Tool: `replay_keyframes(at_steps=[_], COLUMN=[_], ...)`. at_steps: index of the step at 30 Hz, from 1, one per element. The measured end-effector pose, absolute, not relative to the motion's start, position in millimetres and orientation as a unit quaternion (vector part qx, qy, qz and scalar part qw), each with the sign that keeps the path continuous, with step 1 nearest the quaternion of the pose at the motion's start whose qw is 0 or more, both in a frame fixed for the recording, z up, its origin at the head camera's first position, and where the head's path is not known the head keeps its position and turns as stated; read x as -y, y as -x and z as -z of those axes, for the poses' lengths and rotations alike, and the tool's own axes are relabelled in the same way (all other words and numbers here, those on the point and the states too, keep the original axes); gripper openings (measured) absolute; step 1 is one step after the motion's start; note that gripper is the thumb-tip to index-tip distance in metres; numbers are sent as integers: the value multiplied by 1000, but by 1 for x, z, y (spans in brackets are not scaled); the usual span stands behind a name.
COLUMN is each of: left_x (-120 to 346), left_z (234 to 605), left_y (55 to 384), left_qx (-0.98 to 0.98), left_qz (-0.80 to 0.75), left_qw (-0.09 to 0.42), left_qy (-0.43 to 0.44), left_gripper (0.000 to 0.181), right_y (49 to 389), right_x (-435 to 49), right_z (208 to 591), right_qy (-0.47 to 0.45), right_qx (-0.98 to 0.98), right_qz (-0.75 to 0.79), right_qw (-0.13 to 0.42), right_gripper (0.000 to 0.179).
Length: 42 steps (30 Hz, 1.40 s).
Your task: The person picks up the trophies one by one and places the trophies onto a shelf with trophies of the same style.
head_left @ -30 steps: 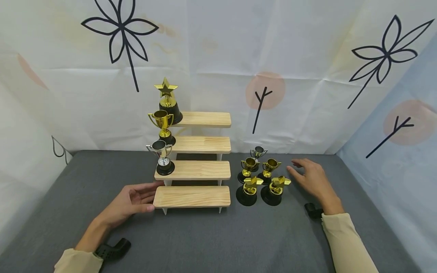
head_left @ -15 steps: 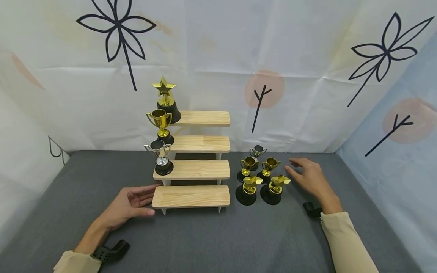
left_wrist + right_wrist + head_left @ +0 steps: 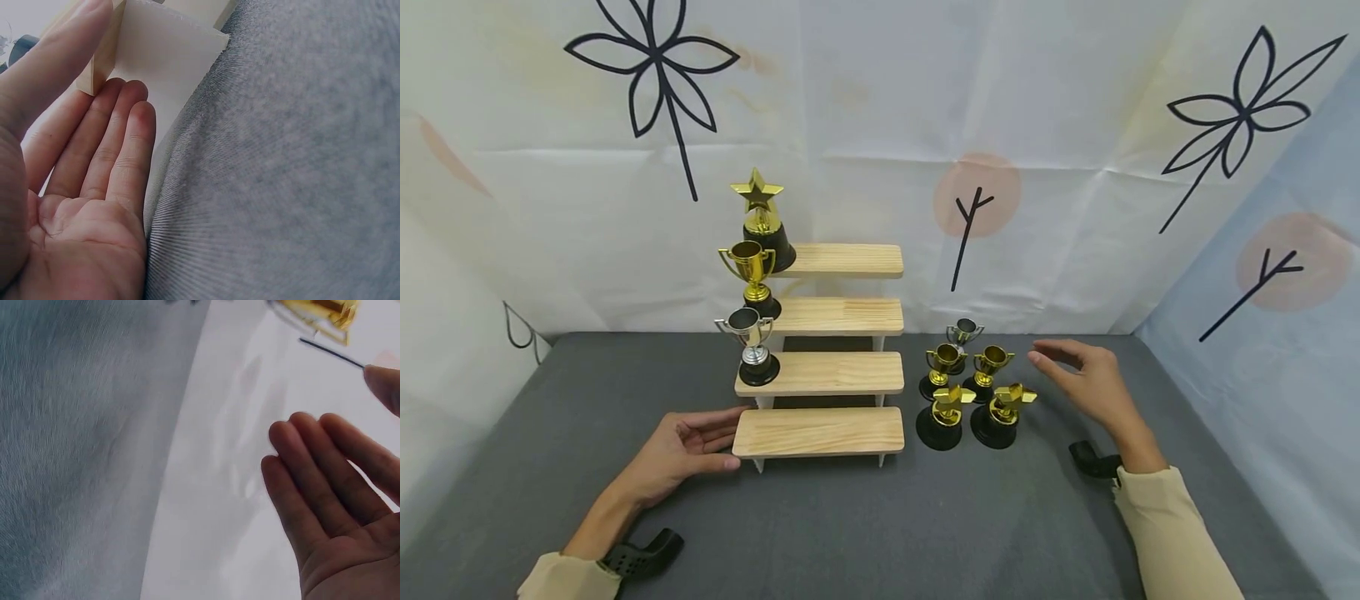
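A four-tier wooden stand has three trophies along its left side: a gold star trophy on top, a gold cup below it, then a silver cup. My left hand lies beside the left end of the lowest tier, thumb near its front corner. In the left wrist view its relaxed fingers reach the board end and the white support. To the right of the trophy group, my right hand hovers with nothing in it, fingers loosely extended.
Right of the stand, a small silver cup, two gold cups and two gold-topped trophies on black bases stand close together on the grey table. A white patterned cloth hangs behind.
My right hand has shifted slightly, its wrist moving a little to the right. My left hand stays beside the stand. The whole view has drifted slightly; the trophies have not moved.
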<state>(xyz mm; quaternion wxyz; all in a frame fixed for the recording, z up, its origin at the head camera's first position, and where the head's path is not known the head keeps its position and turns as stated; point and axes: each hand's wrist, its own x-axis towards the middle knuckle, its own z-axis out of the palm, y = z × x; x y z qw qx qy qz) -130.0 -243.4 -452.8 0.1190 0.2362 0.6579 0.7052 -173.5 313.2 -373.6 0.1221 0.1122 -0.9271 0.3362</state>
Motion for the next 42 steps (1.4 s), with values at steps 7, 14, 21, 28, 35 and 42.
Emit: replay_keyframes(at_steps=[7, 14, 21, 28, 35, 42], left_x=[243, 244, 243, 243, 241, 242], left_z=[454, 456, 456, 455, 451, 452], left_y=[131, 131, 131, 131, 129, 129], left_qx=[-663, -666, -667, -669, -668, -678], left_qz=[-702, -701, -700, -700, -700, -693], left_qw=[123, 126, 125, 123, 120, 124], left_qy=[-230, -222, -224, -219, -220, -211], left_gripper=[70, 71, 70, 70, 68, 71], right_y=[162, 149, 145, 145, 144, 146], right_x=[-315, -311, -308, -308, -304, -300], right_z=[367, 368, 379, 391, 398, 401], right_qy=[-138, -165, -182, -182, -172, -178], right_qx=[884, 833, 792, 788, 790, 795], right_qz=[-435, -525, -583, -589, -588, -580], right_qw=[103, 58, 13, -10, -13, -6], right_gripper=[29, 32, 41, 44, 45, 41])
